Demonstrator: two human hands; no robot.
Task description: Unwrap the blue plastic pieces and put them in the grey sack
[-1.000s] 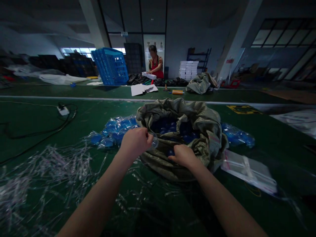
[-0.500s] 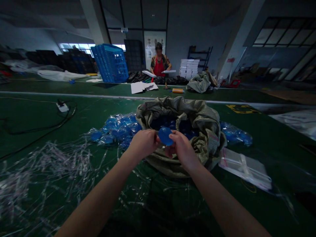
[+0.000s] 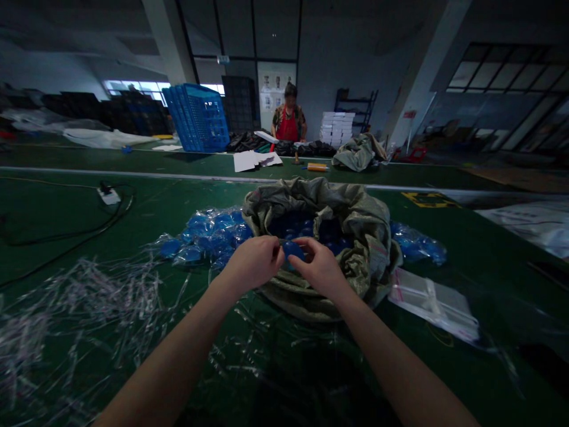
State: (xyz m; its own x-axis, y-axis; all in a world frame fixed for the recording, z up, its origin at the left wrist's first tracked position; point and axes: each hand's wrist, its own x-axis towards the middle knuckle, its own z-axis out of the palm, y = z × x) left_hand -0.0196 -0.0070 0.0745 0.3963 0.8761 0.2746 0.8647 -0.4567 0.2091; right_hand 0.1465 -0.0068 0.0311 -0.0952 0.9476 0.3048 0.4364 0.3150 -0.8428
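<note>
A round, translucent blue piece (image 3: pixel 293 251), like a ball or disc, is between my hands above the near rim of a woven sack (image 3: pixel 377 216). My right hand (image 3: pixel 320 268) grips it, thumb and forefinger curved around its right side. My left hand (image 3: pixel 254 264) is closed at its left edge; what its curled fingers pinch is hidden. More blue pieces (image 3: pixel 291 224) fill the open sack, whose edge is rolled down. Blue pieces in clear plastic wrap (image 3: pixel 211 234) are heaped left of the sack, and a wrapped group (image 3: pixel 418 242) rests at its right.
A stack of clear plastic bags (image 3: pixel 433 303) lies right of the sack. Torn plastic strips (image 3: pixel 89 314) cover the table's left. A power strip (image 3: pixel 109 196) with cables sits farther left. Across the table, a person in a red apron (image 3: pixel 288 123) stands near blue crates (image 3: pixel 195 118).
The blue piece has dropped slightly and moved left, closer to my left hand. My right hand's fingers have spread around it. The person opposite has lowered a white flat item.
</note>
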